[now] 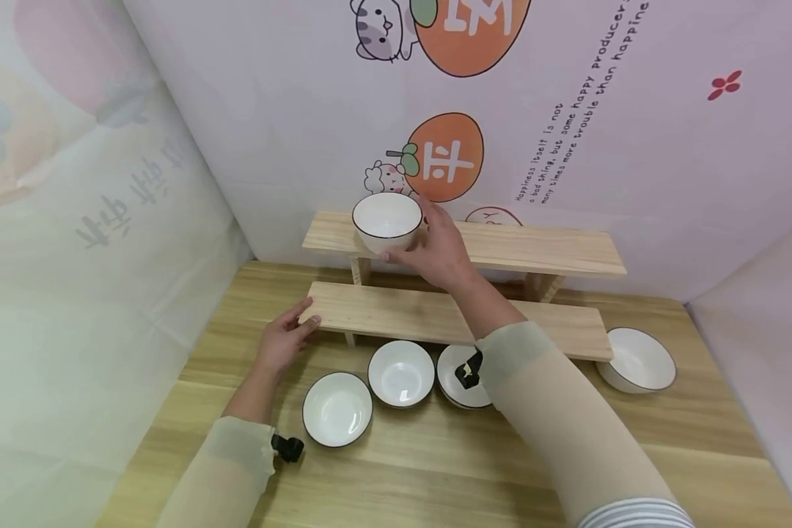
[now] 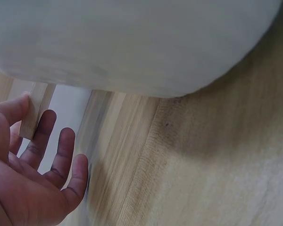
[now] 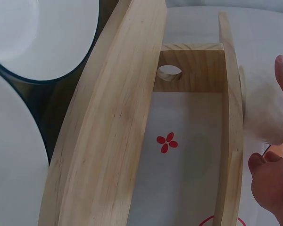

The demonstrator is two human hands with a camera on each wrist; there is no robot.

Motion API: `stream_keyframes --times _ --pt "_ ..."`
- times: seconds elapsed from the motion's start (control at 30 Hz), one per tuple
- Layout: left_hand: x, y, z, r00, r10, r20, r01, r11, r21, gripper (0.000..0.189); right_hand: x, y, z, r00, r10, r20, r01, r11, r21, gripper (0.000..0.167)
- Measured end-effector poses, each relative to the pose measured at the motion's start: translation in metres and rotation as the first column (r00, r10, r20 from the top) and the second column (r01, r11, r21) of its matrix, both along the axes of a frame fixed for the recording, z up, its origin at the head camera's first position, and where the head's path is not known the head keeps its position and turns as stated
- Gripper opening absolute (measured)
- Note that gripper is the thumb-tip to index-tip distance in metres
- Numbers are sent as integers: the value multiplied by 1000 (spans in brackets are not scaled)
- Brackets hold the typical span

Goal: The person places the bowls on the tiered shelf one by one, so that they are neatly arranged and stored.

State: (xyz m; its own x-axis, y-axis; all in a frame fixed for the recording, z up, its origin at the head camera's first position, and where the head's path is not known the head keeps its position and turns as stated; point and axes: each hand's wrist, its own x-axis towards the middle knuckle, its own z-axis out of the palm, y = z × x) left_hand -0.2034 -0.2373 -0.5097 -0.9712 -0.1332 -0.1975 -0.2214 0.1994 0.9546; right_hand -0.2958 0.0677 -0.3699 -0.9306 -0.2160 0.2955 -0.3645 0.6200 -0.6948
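Bowls [image 1: 337, 409], three of at least five in view, stand mouth up in a front row on the table [image 1: 435, 469]; an outer bowl [image 1: 640, 361] stands by the right end of the lower shelf [image 1: 383, 312]. Left hand [image 1: 282, 341]: thumb and finger pinch that shelf's left end, the remaining fingers spread. Farther back, the right hand [image 1: 438, 249], thumb and fingers parted about one side, grips the raised bowl [image 1: 387, 220] at the left part of the upper shelf [image 1: 534, 248]; contact with the board cannot be told. Its mouth faces up, central axis near upright; both shelves run lengthwise left to right.
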Motion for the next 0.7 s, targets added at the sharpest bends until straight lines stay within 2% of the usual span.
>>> stream_keyframes --times 0.37,0.7 --pt "-1 -1 0 1000 -5 16 5 1000 2 62 23 23 2 994 -20 112 26 998 -56 124" --pt "1 2 4 1000 0 18 0 1000 -6 61 39 49 -2 992 -19 125 29 996 -81 125"
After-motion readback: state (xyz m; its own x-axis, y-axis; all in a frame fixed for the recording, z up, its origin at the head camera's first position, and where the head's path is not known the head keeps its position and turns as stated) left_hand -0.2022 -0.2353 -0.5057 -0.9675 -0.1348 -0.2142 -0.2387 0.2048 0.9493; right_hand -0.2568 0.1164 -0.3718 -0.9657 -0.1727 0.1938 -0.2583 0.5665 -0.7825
